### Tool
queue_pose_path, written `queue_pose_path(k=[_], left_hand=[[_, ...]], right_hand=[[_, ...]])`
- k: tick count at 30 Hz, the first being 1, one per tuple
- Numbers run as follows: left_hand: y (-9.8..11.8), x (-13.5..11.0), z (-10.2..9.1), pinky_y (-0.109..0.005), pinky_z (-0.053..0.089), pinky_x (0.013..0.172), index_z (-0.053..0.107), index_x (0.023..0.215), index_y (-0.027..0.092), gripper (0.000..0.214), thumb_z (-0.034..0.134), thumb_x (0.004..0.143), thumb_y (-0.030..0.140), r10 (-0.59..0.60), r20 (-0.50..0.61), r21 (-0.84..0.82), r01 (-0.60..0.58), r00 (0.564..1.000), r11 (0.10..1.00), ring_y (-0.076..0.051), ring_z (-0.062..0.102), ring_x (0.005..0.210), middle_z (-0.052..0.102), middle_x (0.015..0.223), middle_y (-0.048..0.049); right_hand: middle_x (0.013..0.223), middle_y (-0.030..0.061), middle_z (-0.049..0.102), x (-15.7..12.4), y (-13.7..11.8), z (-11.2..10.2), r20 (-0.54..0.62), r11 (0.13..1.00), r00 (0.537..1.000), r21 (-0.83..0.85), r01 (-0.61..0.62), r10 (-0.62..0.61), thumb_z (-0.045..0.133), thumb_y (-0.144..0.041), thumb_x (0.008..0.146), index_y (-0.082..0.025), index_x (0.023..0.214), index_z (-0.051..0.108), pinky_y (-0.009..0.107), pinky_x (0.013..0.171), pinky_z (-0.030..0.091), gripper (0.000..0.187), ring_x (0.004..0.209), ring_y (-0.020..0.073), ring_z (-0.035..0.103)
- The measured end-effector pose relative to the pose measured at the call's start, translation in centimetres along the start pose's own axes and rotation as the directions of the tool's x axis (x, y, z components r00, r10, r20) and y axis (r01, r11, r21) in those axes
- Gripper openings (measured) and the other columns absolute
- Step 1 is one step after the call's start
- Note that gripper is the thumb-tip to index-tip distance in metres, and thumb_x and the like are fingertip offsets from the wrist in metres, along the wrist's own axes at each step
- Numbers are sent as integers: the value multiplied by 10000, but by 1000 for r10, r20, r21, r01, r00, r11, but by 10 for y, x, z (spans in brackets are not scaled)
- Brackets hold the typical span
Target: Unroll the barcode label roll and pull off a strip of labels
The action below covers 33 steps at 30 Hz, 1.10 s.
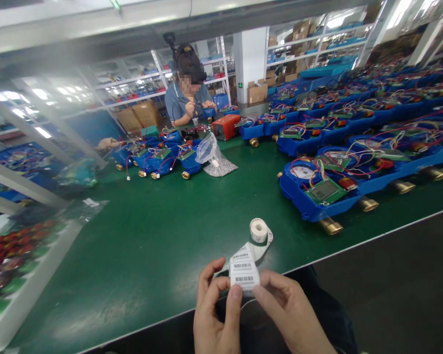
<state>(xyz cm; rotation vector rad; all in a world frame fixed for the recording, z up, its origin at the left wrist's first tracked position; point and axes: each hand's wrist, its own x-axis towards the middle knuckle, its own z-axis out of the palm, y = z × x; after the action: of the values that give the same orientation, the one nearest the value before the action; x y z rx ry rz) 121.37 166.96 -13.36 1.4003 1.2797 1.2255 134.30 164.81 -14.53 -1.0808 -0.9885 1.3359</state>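
Note:
Both my hands are at the front edge of the green table (151, 246), pinching a white strip of barcode labels (244, 269). My left hand (216, 312) grips the strip's lower left with thumb and fingers. My right hand (290, 309) pinches its lower right edge. The strip runs up to a small white label roll (259, 230) lying on the table just beyond. Blue meter units with brass fittings and loose wires (323, 189) stand in rows to the right.
Another person (189, 93) works at the far side of the table behind more blue units (162, 157) and a red box (226, 126). A clear plastic bag (211, 152) lies mid-table. A white tray of red parts (11, 265) sits at the left. Shelves with cartons line the back.

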Motion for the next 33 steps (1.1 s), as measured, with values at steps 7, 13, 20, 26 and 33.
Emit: queue_pose_path(k=[7,13,20,26,33], left_hand=[[0,1,-1,-440,252,1024,646,752,233,224,574,857,417,13,-2,20,-13,1000,1000,-250,415,1206,452,1235,-12],[-1,1,-1,-423,253,1022,636,721,213,267,583,854,438,13,-8,33,-13,1000,999,-257,414,1204,453,1239,-23],[-2,0,-2,-422,244,1025,641,751,197,259,595,859,427,31,-1,9,-31,1000,999,-270,404,1207,442,1252,-52],[-8,-4,-3,-445,221,1040,613,890,249,89,530,894,280,109,107,17,-111,988,994,-256,357,1261,396,1298,-8],[13,5,-21,-274,337,981,487,1198,319,379,510,875,123,448,297,311,-530,843,789,-161,408,1194,311,1398,-5]], right_hand=[[783,31,550,1,-1,0,-4,1000,1000,-16,-12,12,577,-479,877,-149,772,562,260,778,443,347,756,155,503],[758,25,532,0,-1,0,3,1000,1000,-22,1,-1,569,-491,878,-146,759,555,249,736,428,366,733,148,488],[788,32,534,-1,-4,2,-11,999,1000,-33,-4,3,576,-466,874,-154,766,547,265,748,435,332,757,159,494],[835,29,519,0,-4,-4,-33,980,992,-168,111,-118,531,-438,915,-173,813,590,260,742,422,290,792,156,498],[1116,87,432,-2,-52,-22,370,344,866,-808,478,-335,522,-153,874,-208,980,580,377,858,453,133,1027,228,446]])
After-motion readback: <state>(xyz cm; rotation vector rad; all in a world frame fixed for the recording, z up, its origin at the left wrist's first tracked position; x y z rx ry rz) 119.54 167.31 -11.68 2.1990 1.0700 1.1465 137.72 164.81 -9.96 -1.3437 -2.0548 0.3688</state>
